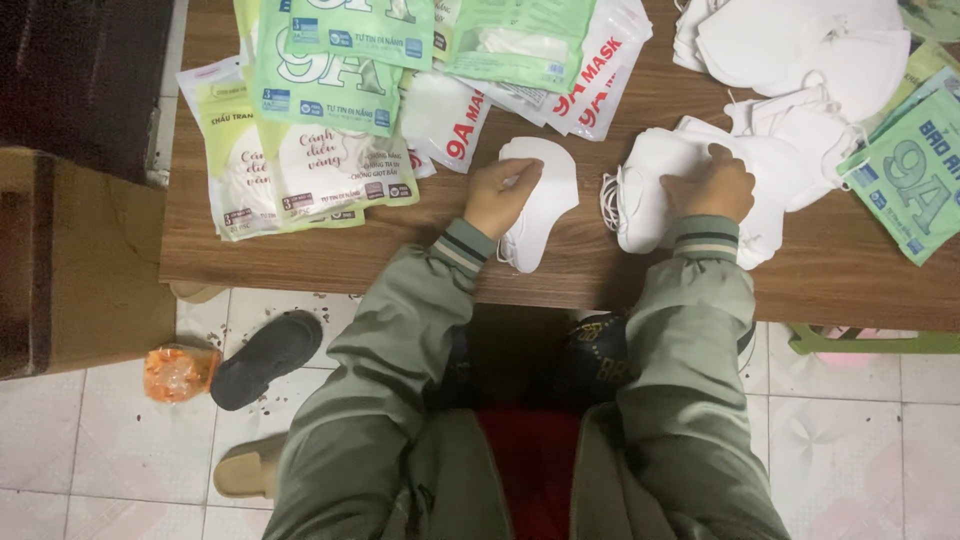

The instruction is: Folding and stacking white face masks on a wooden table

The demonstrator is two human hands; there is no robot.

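Nearest the counter's [300, 262] front edge, the left hand [502, 196] pinches down on a single white mask [545, 200], fingers closed on its left side; the mask's long axis runs away from the edge. Just right of that mask, the right hand [708, 187] presses curled fingers onto a white mask stack [650, 190]. Farther back lie green mask packets [320, 90] and loose masks [800, 45].
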